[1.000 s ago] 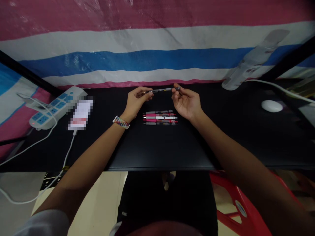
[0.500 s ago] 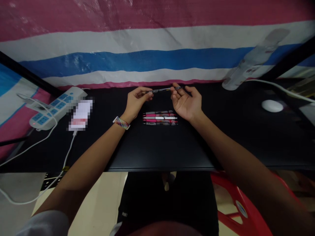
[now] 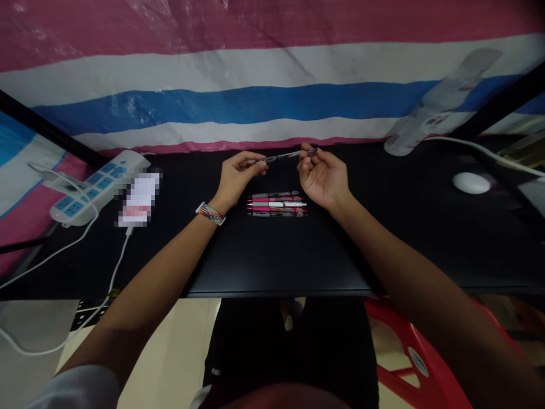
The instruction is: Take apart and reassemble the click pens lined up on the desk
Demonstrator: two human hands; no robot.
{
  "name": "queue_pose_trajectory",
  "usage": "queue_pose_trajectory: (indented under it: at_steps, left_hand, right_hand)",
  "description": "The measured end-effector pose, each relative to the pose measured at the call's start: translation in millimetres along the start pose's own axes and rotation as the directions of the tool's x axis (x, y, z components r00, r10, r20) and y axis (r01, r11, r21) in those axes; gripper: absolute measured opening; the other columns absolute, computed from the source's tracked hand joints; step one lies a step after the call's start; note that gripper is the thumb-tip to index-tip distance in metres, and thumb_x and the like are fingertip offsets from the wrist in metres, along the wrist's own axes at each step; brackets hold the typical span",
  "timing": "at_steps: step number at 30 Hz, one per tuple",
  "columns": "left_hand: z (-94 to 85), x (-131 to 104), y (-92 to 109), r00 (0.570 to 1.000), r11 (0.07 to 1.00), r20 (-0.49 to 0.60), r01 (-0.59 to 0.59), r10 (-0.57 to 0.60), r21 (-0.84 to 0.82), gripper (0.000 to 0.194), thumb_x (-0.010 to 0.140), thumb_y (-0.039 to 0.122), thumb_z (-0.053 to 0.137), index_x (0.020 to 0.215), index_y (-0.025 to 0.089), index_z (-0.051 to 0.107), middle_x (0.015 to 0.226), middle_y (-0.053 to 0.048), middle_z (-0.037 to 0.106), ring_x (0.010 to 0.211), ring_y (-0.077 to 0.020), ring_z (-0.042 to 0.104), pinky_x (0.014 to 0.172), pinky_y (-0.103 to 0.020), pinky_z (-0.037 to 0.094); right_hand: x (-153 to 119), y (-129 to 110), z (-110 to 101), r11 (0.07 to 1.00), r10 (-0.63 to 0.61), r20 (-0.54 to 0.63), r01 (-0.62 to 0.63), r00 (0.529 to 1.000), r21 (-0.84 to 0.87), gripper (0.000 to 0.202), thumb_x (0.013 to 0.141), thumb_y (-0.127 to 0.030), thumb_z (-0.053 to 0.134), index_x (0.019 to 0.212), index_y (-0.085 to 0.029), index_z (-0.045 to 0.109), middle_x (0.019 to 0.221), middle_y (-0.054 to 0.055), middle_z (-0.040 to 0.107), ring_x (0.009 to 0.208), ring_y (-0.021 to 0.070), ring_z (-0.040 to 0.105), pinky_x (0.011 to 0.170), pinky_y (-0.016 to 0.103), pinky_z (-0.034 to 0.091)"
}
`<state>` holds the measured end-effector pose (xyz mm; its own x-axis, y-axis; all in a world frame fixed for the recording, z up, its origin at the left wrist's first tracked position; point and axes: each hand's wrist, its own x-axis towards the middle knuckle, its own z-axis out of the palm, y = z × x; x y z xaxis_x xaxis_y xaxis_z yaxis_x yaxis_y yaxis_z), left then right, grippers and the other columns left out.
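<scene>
A dark, partly clear pen [image 3: 283, 155] is held above the back of the black desk, tilted slightly up to the right. My left hand [image 3: 240, 176] pinches its left end between thumb and fingers. At the other end, my right hand [image 3: 324, 177] grips it with thumb and fingertips, palm turned up. Below and between the hands lies a row of several pens [image 3: 276, 204] side by side, some pink, one white, others dark and clear. A woven multicoloured band circles my left wrist.
On the left are a white power strip [image 3: 100, 187] with blue sockets and a blurred-out phone [image 3: 140, 199] on a white cable. At the right stand a clear bottle [image 3: 438, 108] and a white mouse [image 3: 471, 183]. Striped sheeting [image 3: 255, 105] hangs behind the desk [image 3: 276, 267].
My right thumb has closed in onto the pen's right end, and the right hand has shifted slightly. The left hand moved a touch to the right. The row of pens is unchanged.
</scene>
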<state>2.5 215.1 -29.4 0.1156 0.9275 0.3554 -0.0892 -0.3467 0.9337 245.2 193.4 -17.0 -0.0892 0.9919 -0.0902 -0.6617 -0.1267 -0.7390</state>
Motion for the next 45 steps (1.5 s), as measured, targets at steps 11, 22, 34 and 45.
queue_pose_trajectory:
  at_steps: [11, 22, 34, 45]
  left_hand:
    - [-0.2, 0.2, -0.1, 1.000, 1.000, -0.009, 0.020, -0.020, 0.007, 0.042, 0.080, 0.052, 0.104, 0.101, 0.021, 0.086, 0.091, -0.005, 0.087, 0.081, -0.0165, 0.081, 0.081, -0.030, 0.066]
    - [-6.1, 1.3, -0.3, 1.000, 1.000, -0.004, 0.023, -0.023, 0.016, 0.037, 0.081, 0.048, 0.101, 0.103, 0.021, 0.086, 0.092, -0.005, 0.087, 0.082, -0.0165, 0.082, 0.077, -0.028, 0.062]
    - [-6.5, 1.4, -2.2, 1.000, 1.000, -0.004, 0.020, -0.020, 0.005, 0.031, 0.083, 0.041, 0.098, 0.102, 0.022, 0.084, 0.090, -0.005, 0.085, 0.082, -0.0161, 0.080, 0.077, -0.029, 0.063]
    - [-8.3, -3.1, 3.9, 0.991, 0.968, 0.130, -0.065, 0.034, 0.243, 0.022, 0.087, 0.039, 0.091, 0.099, 0.022, 0.087, 0.090, -0.005, 0.081, 0.080, -0.0170, 0.071, 0.075, -0.030, 0.056]
  right_hand:
    - [3.6, 3.6, -4.6, 0.999, -0.027, 0.005, 0.027, 1.000, -0.036, 0.012, 0.101, -0.032, 0.076, 0.109, -0.025, 0.077, 0.104, 0.004, 0.089, 0.101, 0.0200, 0.087, 0.085, 0.028, 0.076]
    - [-4.2, -0.1, 3.4, 0.998, -0.022, 0.043, 0.024, 0.999, -0.052, 0.026, 0.099, -0.038, 0.076, 0.121, -0.023, 0.077, 0.101, 0.005, 0.088, 0.099, 0.0227, 0.088, 0.086, 0.033, 0.077]
    - [-5.0, 1.9, 4.5, 0.983, -0.083, 0.058, 0.091, 0.995, -0.157, 0.027, 0.101, -0.048, 0.077, 0.110, -0.022, 0.080, 0.100, 0.007, 0.088, 0.095, 0.0217, 0.086, 0.087, 0.032, 0.075]
    - [-5.4, 11.7, 2.0, 0.765, -0.279, 0.168, 0.325, 0.945, -0.557, 0.009, 0.095, -0.032, 0.087, 0.100, -0.026, 0.084, 0.086, 0.002, 0.078, 0.081, 0.0178, 0.075, 0.085, 0.033, 0.066]
